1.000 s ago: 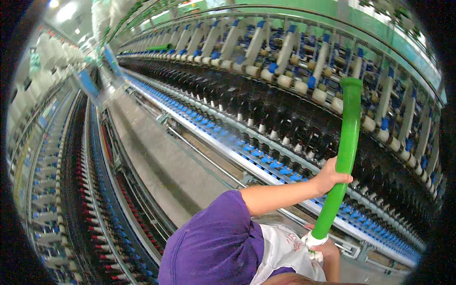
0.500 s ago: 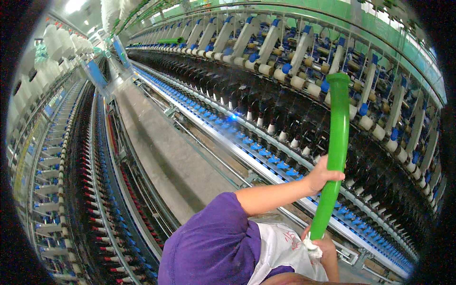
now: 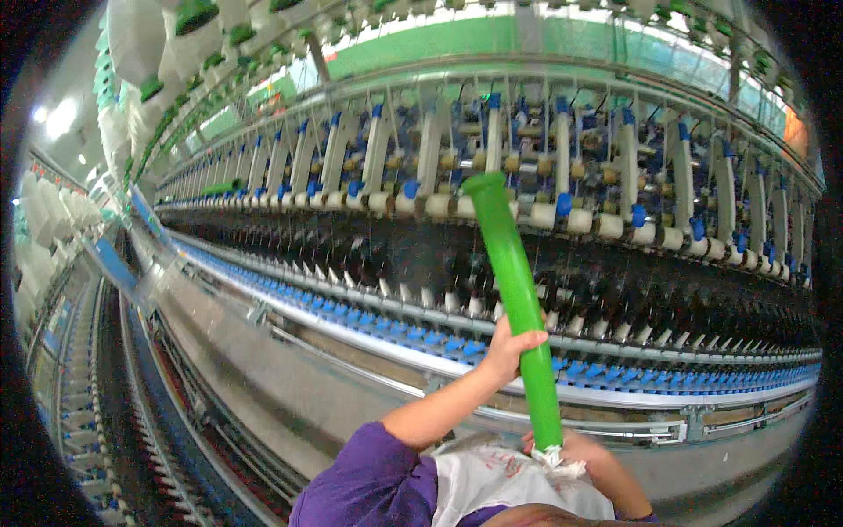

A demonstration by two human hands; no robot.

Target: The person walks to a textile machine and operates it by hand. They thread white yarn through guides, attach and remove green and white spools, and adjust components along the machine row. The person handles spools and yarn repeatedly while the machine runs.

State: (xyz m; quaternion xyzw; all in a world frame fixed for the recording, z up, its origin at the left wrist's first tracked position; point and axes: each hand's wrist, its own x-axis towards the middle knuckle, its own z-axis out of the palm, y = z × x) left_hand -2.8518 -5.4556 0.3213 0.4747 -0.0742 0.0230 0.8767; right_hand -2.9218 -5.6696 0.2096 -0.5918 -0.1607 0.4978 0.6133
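Observation:
A long, slightly bent green tube (image 3: 514, 263) with a flared rim at its top slants up in front of me. My left hand (image 3: 509, 350) is closed around its middle, thumb across the front. At the tube's lower end my right hand (image 3: 587, 452) is wrapped from behind, partly hidden by the tube. A crumpled white wad (image 3: 555, 461), cloth or loose fibre, bunches at that end in the right hand's grip. The white apron (image 3: 479, 479) on my front lies just under it.
A long spinning frame (image 3: 430, 206) with white rollers and blue parts runs across ahead. Below are a row of bobbins (image 3: 452, 300), blue clips (image 3: 421, 338) and a metal rail (image 3: 606, 430). Another machine (image 3: 79, 386) stands left, beyond the grey aisle floor (image 3: 237, 338). White yarn packages (image 3: 145, 35) hang above.
My view has turned right, toward the spinning frame. The tube's top now leans left instead of slightly right, and both hands keep their hold on it and the white wad.

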